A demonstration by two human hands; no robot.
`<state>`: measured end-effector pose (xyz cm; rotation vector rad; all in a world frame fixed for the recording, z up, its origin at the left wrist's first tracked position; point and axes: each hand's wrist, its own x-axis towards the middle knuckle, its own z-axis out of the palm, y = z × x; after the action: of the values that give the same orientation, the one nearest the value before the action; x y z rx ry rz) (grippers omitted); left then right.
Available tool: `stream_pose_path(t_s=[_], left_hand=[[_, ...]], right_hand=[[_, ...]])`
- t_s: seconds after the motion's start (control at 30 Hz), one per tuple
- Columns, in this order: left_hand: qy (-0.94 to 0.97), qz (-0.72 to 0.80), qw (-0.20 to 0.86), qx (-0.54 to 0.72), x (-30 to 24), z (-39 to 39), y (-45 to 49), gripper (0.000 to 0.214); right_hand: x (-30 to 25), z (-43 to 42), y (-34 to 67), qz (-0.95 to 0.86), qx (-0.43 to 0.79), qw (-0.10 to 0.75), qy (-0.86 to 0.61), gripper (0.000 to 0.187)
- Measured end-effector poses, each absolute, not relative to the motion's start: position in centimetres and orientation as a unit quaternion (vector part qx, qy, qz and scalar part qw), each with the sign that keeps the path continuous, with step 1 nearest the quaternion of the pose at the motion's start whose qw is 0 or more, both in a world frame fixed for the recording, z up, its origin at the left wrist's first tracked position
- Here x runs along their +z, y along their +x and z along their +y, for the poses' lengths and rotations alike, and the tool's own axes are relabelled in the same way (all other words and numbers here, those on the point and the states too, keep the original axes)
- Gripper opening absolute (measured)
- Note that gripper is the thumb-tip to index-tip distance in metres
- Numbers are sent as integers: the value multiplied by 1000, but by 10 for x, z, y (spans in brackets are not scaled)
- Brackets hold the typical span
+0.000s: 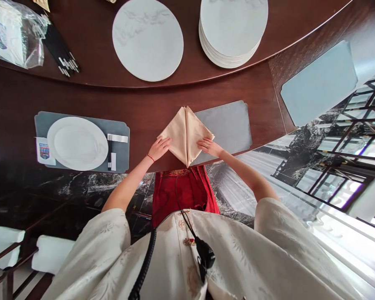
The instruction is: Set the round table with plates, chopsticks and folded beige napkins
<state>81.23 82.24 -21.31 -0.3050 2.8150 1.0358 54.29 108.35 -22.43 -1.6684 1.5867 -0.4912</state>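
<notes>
Peach cloth napkin [178, 137] lies on the dark wood surface [143, 98], and the folding looks well along: two flaps meet at a centre seam in a kite shape, with no loose corner showing. Its long axis runs along that seam, straight out from the person's chest, with one point aimed away across the surface and the other aimed back at the person's red skirt [181, 196]. Left hand [160, 149] lies flat on the napkin's near left edge, its grip wide open and holding nothing, a red string bracelet [150, 158] at the wrist. Right hand [208, 146] mirrors it on the near right edge, just as open, palm down, a ring on one finger. Grey placemat [228, 129] sits under the napkin and runs out to its right. Further left of the napkin, a white plate [77, 143] rests on a second grey placemat [81, 125], with chopsticks [109, 152] beside it. Beyond the napkin stands a stack of white plates [233, 29].
</notes>
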Motion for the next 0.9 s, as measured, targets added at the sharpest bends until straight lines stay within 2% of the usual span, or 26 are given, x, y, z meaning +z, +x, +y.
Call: stream_pose_path(t_s=[0.1, 0.2, 0.3, 0.4, 0.47, 0.53, 0.63, 0.73, 0.8, 0.9], left_hand=[[-118, 923, 64, 360, -208, 814, 803, 30], [-238, 901, 70, 356, -201, 803, 784, 29], [-353, 860, 126, 346, -192, 783, 757, 26], [-349, 829, 227, 373, -185, 761, 726, 11], [-337, 821, 247, 389, -184, 754, 703, 18], [-350, 827, 186, 398, -186, 757, 680, 23], [-368, 825, 37, 427, -195, 773, 649, 35], [-324, 827, -56, 456, -207, 791, 637, 44], [-265, 851, -77, 447, -216, 799, 641, 40], [-170, 893, -51, 415, -230, 804, 660, 20]], right_hand=[[-225, 1073, 539, 643, -233, 354, -637, 38], [-225, 1046, 533, 770, -253, 331, -483, 40], [-223, 1010, 518, 853, -203, 344, -336, 38], [-217, 981, 501, 862, -149, 357, -326, 33], [-213, 965, 495, 855, -160, 345, -352, 28], [-209, 950, 496, 839, -200, 328, -385, 25], [-210, 930, 504, 817, -251, 307, -419, 29], [-216, 924, 512, 820, -249, 278, -435, 25], [-223, 932, 517, 821, -227, 249, -461, 21], [-235, 953, 523, 795, -192, 200, -539, 29]])
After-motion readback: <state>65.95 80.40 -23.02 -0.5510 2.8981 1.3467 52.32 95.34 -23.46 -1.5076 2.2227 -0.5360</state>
